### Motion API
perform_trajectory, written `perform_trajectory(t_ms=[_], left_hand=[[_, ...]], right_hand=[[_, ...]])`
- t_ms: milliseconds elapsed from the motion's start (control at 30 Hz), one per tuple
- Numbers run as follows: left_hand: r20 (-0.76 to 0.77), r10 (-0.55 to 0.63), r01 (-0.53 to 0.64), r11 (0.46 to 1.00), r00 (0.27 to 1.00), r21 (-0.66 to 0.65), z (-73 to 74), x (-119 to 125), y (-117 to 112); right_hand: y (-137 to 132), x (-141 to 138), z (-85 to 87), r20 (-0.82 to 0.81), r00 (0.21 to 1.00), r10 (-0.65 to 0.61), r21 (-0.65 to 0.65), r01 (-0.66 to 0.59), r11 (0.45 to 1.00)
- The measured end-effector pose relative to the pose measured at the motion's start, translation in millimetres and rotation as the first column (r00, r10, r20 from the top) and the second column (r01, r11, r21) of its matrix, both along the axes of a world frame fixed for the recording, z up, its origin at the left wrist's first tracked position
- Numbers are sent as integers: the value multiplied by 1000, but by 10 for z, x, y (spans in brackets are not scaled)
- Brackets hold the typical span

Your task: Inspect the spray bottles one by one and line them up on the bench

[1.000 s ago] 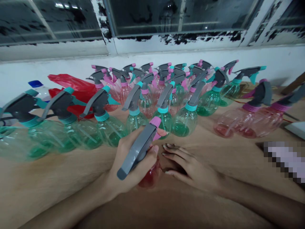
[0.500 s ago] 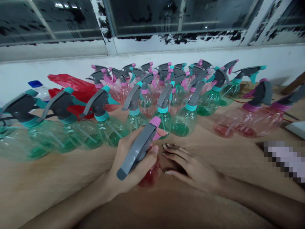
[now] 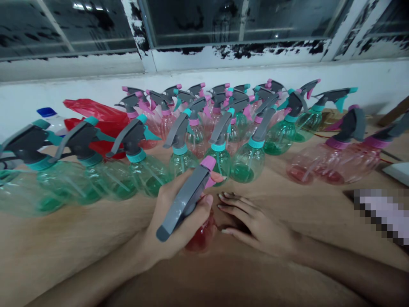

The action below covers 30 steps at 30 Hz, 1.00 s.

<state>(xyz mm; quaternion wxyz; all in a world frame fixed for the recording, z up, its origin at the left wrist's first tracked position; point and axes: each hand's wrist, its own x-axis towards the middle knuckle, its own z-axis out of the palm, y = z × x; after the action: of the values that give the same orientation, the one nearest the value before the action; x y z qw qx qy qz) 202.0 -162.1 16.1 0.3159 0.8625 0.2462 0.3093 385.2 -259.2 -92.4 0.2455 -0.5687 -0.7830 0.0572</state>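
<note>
My left hand is wrapped round the neck of a spray bottle with a clear red body, a grey head and a pink nozzle. The bottle's base appears to rest on the wooden table, and its neck is hidden by my fingers. Just to the right, my right hand lies on the tabletop with its fingers stretched towards the bottle; whether a fingertip touches it I cannot tell. Beyond my hands stands a green spray bottle with a turquoise collar, in a row of similar ones.
Several pink and green spray bottles crowd the back, below the window wall. Two pink bottles stand at the right. A red plastic bag and a blue-capped white bottle are at the back left. A blurred, pixelated object lies far right.
</note>
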Motion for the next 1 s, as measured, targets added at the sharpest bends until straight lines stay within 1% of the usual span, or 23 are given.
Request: perform_trajectory(t_ms=[133, 267, 367, 533, 667, 800, 1000], left_hand=[[34, 8, -7, 1000, 999, -27, -4, -8, 7], [56, -51, 54, 997, 997, -52, 5, -9, 16], [79, -74, 76, 997, 994, -28, 0, -14, 20], [40, -49, 50, 998, 998, -25, -18, -7, 31], [9, -47, 47, 998, 999, 37, -28, 8, 41], [3, -7, 7, 999, 1000, 40, -50, 14, 43], [-20, -4, 5, 999, 1000, 54, -57, 4, 44]], right_hand=[[4, 5, -15, 24, 1000, 16, 2, -16, 1000], [1, 6, -19, 15, 1000, 8, 8, -9, 1000], [2, 2, -5, 5, 1000, 9, 1, -9, 1000], [5, -1, -1, 32, 999, 8, -15, -8, 1000], [3, 7, -22, 44, 999, 11, -8, -11, 1000], [-1, 8, -15, 21, 1000, 16, -10, -16, 1000], [1, 1, -5, -8, 1000, 11, 6, -11, 1000]])
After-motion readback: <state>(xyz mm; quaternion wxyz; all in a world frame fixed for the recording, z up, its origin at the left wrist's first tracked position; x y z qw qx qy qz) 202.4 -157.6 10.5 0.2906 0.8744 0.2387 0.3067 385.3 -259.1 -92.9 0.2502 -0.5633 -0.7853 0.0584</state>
